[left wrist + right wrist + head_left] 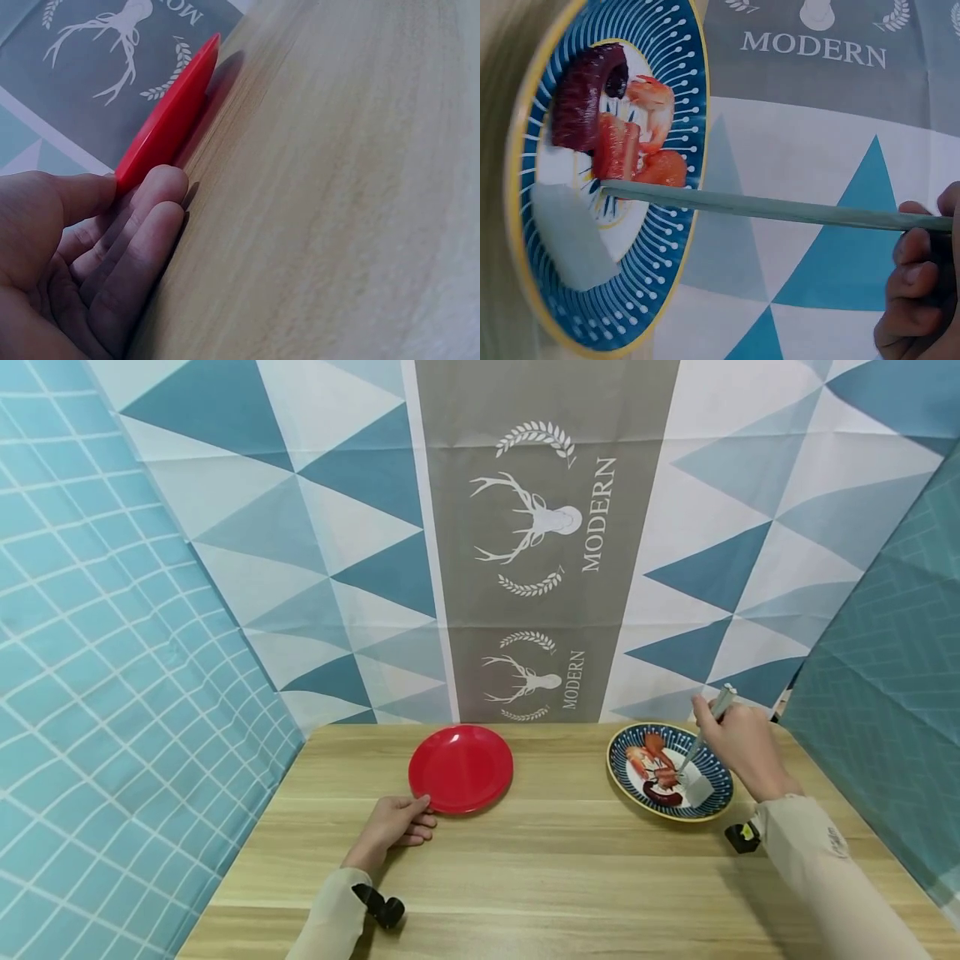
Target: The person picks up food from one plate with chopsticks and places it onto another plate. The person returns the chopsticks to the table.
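My left hand [397,827] pinches the near-left rim of a round red plate [461,768], thumb on top and fingers below. In the left wrist view the plate [169,120] is seen edge-on, low over the table. My right hand [746,747] grips pale green chopsticks [705,735] slanting down into a blue-patterned dish [717,806] with a yellow rim. The chopstick tips are right at a red striped piece of food [616,146]. Around it lie a dark purple piece [591,97], a shrimp-like orange-white piece [654,109], an orange-red piece [662,169] and a translucent white piece [574,236].
Both vessels are near the back of a wooden table [525,877], with a stretch of tabletop between them. A patterned cloth [525,602] hangs behind it. Tiled blue sheets [112,652] flank the sides. A black camera [742,837] sits at the right wrist.
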The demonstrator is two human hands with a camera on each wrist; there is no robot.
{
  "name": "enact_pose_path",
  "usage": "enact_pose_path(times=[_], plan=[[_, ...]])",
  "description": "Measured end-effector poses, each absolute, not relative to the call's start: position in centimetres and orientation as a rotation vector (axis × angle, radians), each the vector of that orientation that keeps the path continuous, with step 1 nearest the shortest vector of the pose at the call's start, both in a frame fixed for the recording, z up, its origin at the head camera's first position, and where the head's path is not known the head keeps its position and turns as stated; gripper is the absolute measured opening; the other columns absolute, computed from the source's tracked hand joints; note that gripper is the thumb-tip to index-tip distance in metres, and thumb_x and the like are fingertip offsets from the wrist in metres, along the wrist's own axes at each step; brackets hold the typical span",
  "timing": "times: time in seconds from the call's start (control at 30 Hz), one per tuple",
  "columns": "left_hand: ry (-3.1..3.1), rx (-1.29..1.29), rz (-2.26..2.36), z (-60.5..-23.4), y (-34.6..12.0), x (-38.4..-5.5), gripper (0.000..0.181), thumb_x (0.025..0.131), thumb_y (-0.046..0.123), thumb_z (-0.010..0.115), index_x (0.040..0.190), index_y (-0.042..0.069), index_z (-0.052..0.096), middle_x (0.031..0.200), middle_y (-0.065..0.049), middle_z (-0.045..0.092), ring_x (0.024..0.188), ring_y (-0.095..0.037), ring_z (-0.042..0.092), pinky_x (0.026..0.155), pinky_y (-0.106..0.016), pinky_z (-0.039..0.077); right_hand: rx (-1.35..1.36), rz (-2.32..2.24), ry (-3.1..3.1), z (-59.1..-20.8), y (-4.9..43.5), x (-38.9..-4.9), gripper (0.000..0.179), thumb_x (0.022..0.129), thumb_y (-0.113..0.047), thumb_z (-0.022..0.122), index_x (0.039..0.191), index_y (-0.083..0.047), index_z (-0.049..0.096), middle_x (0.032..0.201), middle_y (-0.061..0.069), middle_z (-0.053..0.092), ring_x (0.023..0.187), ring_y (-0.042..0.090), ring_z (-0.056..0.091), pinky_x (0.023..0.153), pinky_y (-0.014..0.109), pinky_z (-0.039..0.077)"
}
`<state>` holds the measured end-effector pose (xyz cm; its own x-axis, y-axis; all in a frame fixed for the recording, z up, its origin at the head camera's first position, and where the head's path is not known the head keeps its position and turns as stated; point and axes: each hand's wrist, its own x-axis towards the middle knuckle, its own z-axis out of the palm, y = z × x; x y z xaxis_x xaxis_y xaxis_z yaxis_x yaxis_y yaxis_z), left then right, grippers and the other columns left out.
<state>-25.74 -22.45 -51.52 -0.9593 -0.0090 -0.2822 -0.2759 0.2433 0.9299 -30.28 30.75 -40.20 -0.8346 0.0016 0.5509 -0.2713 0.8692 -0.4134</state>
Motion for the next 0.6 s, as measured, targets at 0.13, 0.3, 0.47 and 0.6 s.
enact_pose_path(times=[0.13,0.3,0.47,0.6], plan=[[2.299,-0.271,1.783,-51.4,-22.5,-25.7,0.042,0.103,0.037,0.064,0.102,-0.003,0.076,0.082,-0.005,0.076,0.067,-0.012,0.073,0.065,-0.026,0.062,0.164,0.682,-2.545,-39.9,30.4,-30.8,0.060,0.110,-0.040,0.045,0.075,0.001,0.071,0.052,0.007,0.059,0.040,0.018,0.041,0.041,0.030,0.033],[2.294,-0.268,1.794,-51.4,-22.5,-25.8,0.042,0.103,0.037,0.063,0.107,-0.003,0.074,0.084,-0.005,0.076,0.068,-0.012,0.073,0.066,-0.026,0.062,0.106,0.756,-2.526,-39.4,30.9,-30.8,0.065,0.110,-0.042,0.042,0.082,0.007,0.075,0.058,0.013,0.065,0.042,0.019,0.045,0.042,0.032,0.034],[2.297,-0.269,1.787,-51.6,-22.5,-25.8,0.042,0.104,0.037,0.063,0.105,-0.003,0.075,0.083,-0.005,0.076,0.067,-0.012,0.073,0.065,-0.026,0.062,0.025,0.900,-2.413,-39.9,32.3,-30.7,0.062,0.109,-0.043,0.046,0.086,0.007,0.075,0.056,0.010,0.064,0.042,0.011,0.051,0.041,0.028,0.039],[2.299,-0.267,1.789,-51.5,-22.5,-25.8,0.042,0.104,0.036,0.062,0.104,-0.003,0.075,0.082,-0.005,0.075,0.067,-0.012,0.073,0.065,-0.026,0.062,-0.030,1.142,-2.337,-40.7,33.2,-30.7,0.061,0.107,-0.048,0.049,0.094,0.006,0.073,0.058,0.003,0.066,0.042,0.009,0.058,0.042,0.024,0.049]])
